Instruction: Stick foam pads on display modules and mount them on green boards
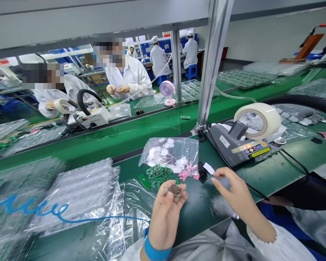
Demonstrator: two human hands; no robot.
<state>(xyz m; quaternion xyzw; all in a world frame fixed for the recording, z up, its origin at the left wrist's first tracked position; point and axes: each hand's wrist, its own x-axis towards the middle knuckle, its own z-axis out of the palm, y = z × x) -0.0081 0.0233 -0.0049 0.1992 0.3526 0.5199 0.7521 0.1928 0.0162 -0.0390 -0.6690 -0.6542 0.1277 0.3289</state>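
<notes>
My left hand, with a blue strap at its wrist, is closed on a small dark part with clear edges. My right hand is beside a white label piece, its thumb and forefinger apart with nothing between them. Black pieces lie just left of that label. Green circuit boards and pink pieces are heaped beyond my left hand. Behind them a clear plastic bag holds white-tabbed parts.
A grey tape dispenser with a large tape roll stands at the right, near a metal post. Clear trays are stacked at the left. A blue coiled cord reaches my left wrist. People in white coats work across the green conveyor.
</notes>
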